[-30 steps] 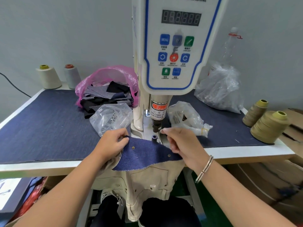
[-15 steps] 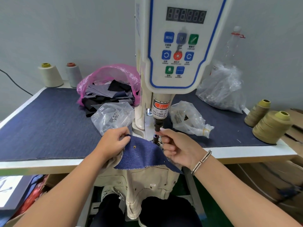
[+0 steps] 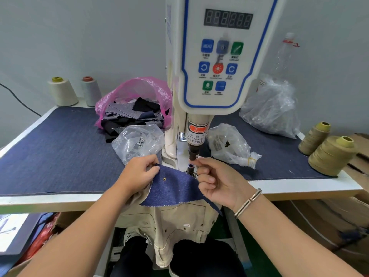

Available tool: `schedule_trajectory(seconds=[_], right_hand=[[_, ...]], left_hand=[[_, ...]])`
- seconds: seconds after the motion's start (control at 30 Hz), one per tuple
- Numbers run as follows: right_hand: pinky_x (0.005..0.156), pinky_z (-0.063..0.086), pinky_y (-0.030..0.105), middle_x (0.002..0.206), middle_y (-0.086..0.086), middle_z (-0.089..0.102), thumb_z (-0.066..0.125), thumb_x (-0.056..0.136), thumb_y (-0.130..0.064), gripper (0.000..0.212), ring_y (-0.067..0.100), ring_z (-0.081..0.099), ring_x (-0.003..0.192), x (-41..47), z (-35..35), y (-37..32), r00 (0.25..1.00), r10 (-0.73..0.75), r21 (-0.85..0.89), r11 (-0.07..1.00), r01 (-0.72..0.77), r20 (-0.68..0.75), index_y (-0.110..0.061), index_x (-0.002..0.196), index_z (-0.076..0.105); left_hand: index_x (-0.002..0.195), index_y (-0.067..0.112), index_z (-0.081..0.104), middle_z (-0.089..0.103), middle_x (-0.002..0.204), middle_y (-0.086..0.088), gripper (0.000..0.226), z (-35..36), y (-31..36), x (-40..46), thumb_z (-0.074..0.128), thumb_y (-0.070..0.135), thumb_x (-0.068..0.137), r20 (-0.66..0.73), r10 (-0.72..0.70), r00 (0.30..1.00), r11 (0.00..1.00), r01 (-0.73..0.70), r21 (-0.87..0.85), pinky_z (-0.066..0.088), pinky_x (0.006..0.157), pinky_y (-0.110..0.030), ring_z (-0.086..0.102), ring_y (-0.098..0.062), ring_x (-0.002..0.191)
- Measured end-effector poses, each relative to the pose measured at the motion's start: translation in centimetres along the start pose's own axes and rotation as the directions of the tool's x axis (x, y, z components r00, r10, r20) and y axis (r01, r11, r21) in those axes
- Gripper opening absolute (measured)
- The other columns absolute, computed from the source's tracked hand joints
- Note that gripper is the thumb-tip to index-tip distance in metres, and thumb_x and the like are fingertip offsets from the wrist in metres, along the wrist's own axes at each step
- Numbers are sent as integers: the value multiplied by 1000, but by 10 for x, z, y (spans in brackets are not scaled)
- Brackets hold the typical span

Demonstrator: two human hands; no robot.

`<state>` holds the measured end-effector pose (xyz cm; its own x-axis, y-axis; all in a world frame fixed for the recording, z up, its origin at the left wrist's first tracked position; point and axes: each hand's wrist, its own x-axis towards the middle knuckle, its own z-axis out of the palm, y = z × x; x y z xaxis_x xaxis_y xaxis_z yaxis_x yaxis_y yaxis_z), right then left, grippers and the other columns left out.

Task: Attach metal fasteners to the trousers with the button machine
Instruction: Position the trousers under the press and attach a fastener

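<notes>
Since the frame a second ago the right hand has come off the far corner of the blue denim scrap and is now up at the dark upper punch of the white button machine. Its thumb and forefinger are pinched together right at the punch tip, apparently seating a fastener part; the part itself is too small to make out. The other fingers are curling loosely.

The left hand is pinching the near-left edge of the denim scrap, keeping it lying over the beige trousers, which are hanging off the front edge of the denim-covered table into the lap.

Progress as I read it: one brass-coloured metal fastener is already sitting in the denim scrap, and a few small studs seem to be showing on the trousers below. The dark lower die post is standing bare just beside the cloth, so this cycle is only at the loading stage. Cloth positioning and the press stroke are still pending.

A clear plastic bag of small metal parts is lying near the left hand.
</notes>
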<state>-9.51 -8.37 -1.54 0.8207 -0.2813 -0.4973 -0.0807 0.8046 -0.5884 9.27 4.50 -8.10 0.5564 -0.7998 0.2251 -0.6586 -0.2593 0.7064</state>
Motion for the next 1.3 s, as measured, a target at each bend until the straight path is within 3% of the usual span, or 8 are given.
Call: schedule_trajectory(seconds=[0.47, 0.63, 0.7, 0.8, 0.9, 0.97, 1.07, 1.3], right_hand=[[31, 31, 14, 51, 0, 47, 51, 87, -15, 24, 9, 39, 32, -13, 19, 33, 1000, -25, 377, 926, 29, -15, 2, 94, 67], [39, 36, 17, 58, 1, 54, 46, 96, -22, 36, 9, 44, 41, 2, 50, 53, 990, -115, -192, 973, 128, 78, -6, 88, 77], [47, 40, 20, 66, 5, 59, 51, 95, -22, 26, 11, 49, 50, 22, 71, 45, 942, -319, -581, 749, 319, 106, -9, 93, 73], [73, 46, 32, 78, 6, 61, 50, 94, -22, 25, 17, 55, 75, 66, 97, 31, 811, -521, -909, 145, 392, 267, -11, 83, 69], [78, 42, 33, 107, 9, 60, 44, 96, -17, 24, 27, 58, 97, 108, 113, 23, 797, -466, -893, -405, 195, 385, -9, 96, 67], [76, 37, 32, 114, 8, 61, 46, 93, -13, 22, 28, 60, 104, 131, 119, 20, 789, -439, -773, -631, 69, 429, -10, 104, 65], [85, 35, 35, 110, 2, 65, 49, 90, -12, 21, 24, 61, 104, 152, 125, 20, 799, -416, -637, -769, -54, 434, -17, 105, 63], [89, 30, 36, 99, -4, 68, 51, 88, -10, 20, 18, 63, 95, 175, 123, 21, 794, -422, -561, -818, -125, 438, -23, 97, 63]], left_hand=[[65, 28, 49, 51, 55, 5, 11, 1, 0, 0, 48, 28, 76, -15, 29, 999, 999, -29, 17, 35, 60, -28, 44, -8, 57], [60, 33, 47, 54, 55, 7, 10, 1, -3, -1, 45, 31, 70, -31, 35, 999, 998, -34, 55, 38, 58, -32, 49, -9, 57], [55, 34, 50, 56, 52, 11, 17, 1, -4, 0, 44, 27, 70, 1, 30, 1000, 999, -30, 39, 38, 54, -32, 51, -7, 55], [60, 27, 52, 60, 58, 3, 16, 2, -4, 1, 40, 33, 69, 5, -20, 1000, 1000, 20, 1, 39, 52, -34, 57, -23, 61], [66, 5, 58, 64, 65, -17, 26, 4, -4, 3, 44, 27, 70, -41, -33, 999, 999, 32, -31, 47, 56, -46, 60, -38, 67], [68, 4, 58, 66, 69, -18, 33, 3, -2, 3, 45, 34, 70, -45, 2, 999, 1000, -3, -20, 48, 59, -47, 60, -38, 70], [65, 7, 57, 65, 68, -14, 34, 4, -8, 4, 42, 37, 69, -37, 27, 999, 1000, -27, -16, 48, 59, -47, 58, -34, 66], [45, 22, 33, 47, 48, -5, 23, 6, -9, 6, 44, 23, 65, 1, -49, 999, 998, 49, 38, 31, 51, -34, 40, -28, 51]])
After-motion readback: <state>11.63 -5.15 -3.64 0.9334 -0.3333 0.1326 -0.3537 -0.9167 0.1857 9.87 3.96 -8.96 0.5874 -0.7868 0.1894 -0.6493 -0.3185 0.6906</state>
